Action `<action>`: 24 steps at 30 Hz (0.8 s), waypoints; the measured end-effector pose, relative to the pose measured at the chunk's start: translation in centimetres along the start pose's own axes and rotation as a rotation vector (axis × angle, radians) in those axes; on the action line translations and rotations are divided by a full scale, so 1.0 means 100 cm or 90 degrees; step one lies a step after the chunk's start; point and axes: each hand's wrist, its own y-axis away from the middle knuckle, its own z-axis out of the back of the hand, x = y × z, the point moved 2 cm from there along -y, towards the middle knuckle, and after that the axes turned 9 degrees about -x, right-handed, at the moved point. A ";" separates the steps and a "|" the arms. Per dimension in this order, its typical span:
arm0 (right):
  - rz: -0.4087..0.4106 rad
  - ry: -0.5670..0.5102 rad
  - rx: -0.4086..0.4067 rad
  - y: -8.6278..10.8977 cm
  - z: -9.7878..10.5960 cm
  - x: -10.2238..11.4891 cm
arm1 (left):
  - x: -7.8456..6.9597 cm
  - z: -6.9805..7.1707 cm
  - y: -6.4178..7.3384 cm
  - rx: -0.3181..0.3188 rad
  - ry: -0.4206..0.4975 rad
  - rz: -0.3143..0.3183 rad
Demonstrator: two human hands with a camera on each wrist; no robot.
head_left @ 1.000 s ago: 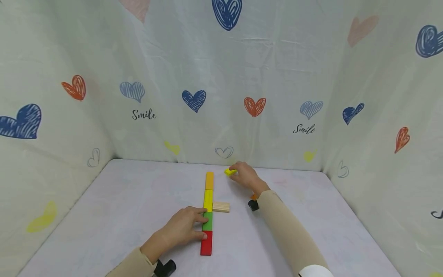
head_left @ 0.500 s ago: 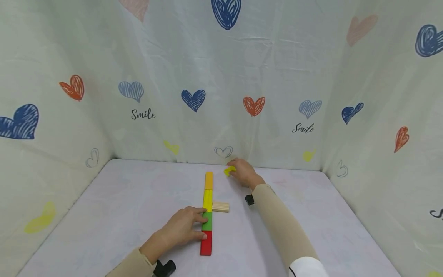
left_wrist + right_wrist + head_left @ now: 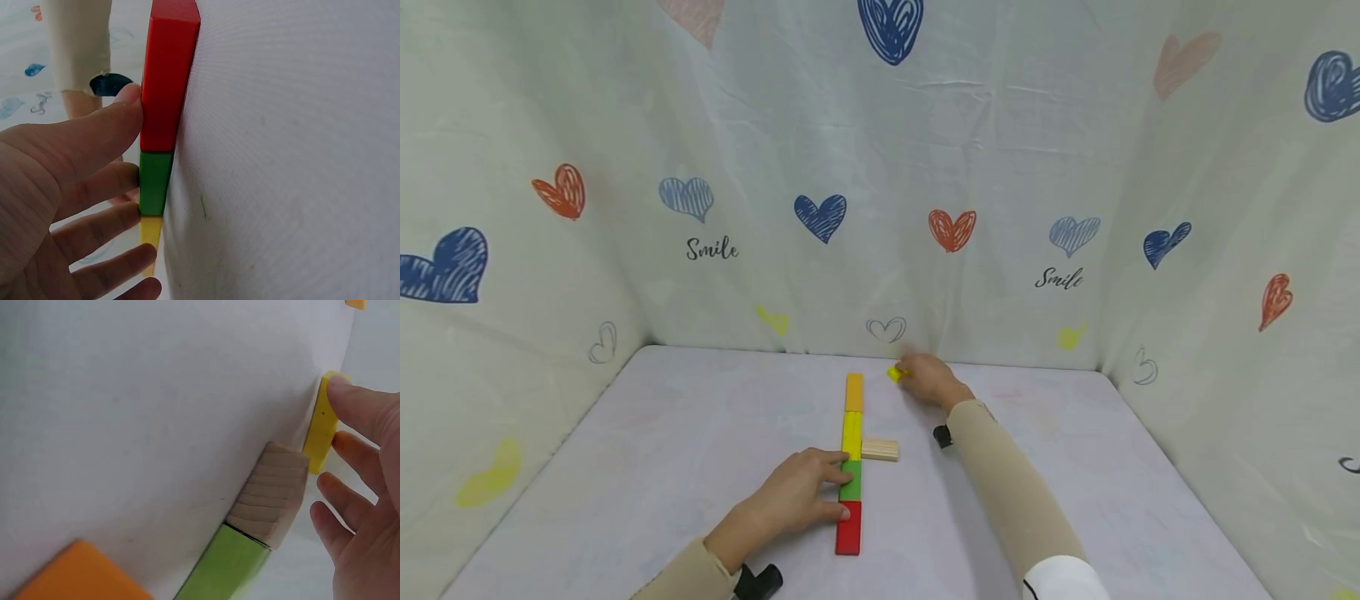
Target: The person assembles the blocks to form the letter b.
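My left hand (image 3: pixel 797 490) lies along a straight row of blocks, fingers relaxed, thumb at the red block (image 3: pixel 848 537) and fingertips at the green block (image 3: pixel 850 487) and yellow block (image 3: pixel 852 429). An orange block (image 3: pixel 854 392) heads the row at the far end. Against the row's right side lies a plain wooden block (image 3: pixel 880 450). Near the back edge my right hand (image 3: pixel 931 379) pinches another yellow block (image 3: pixel 322 425) between thumb and finger. The right wrist view has this block meeting the end of a plain wooden block (image 3: pixel 269 494), in line with a green block (image 3: pixel 222 565).
An orange block (image 3: pixel 81 578) shows at the bottom left of the right wrist view, and an orange corner (image 3: pixel 354 303) at its top. The white table (image 3: pixel 700 425) ends at a cloth backdrop (image 3: pixel 1000 150) printed with hearts. My right forearm covers part of the table.
My right hand and forearm have shifted slightly left, now covering an orange block seen earlier. The pinched yellow block moved up a little, then back down. My left hand stays put.
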 end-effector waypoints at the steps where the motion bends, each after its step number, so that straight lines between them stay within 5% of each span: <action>1: 0.002 0.006 0.002 0.000 -0.001 -0.001 | 0.000 0.000 0.000 0.000 0.001 0.000; 17: 0.018 0.035 -0.020 0.001 -0.005 -0.003 | 0.000 -0.002 -0.002 -0.001 -0.006 0.008; 24: 0.091 0.084 -0.040 0.006 -0.004 0.002 | 0.000 -0.001 -0.002 0.001 -0.014 0.008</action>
